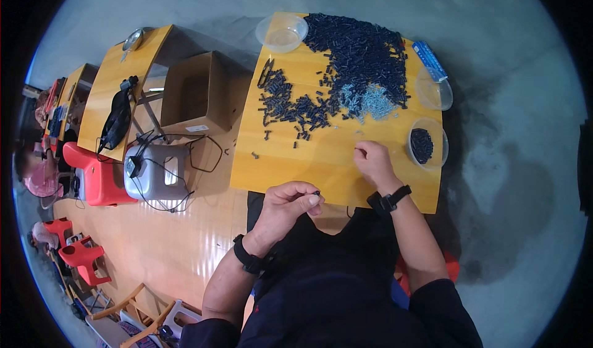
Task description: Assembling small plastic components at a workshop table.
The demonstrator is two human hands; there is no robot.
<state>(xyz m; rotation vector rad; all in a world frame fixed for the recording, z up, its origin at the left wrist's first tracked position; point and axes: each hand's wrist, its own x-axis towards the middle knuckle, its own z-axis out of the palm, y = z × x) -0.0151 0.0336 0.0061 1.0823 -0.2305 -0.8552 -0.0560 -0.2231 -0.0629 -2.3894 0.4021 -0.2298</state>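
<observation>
My left hand point(286, 207) is closed near the table's front edge, with a small black cylindrical piece point(317, 193) pinched between thumb and forefinger. Over the tabletop, to its right, my right hand point(372, 161) has its fingers pressed together; what they hold, if anything, is too small to make out. Beyond the hands lies a large heap of short black cylindrical pieces point(364, 48), with a looser spread of the same pieces point(302, 108) to its left. Small light blue pieces point(375, 103) form a pile at the heap's near side. A clear tub point(443, 139) right of my right hand contains black pieces.
The yellow table point(259, 163) bears a clear bowl point(267, 33) at its far left and a dark slim tool point(265, 73). At the right edge are another clear tub point(441, 95) and a blue box point(430, 61). Leftward stand a cardboard box point(216, 95) and a grey stool point(151, 178) with cables.
</observation>
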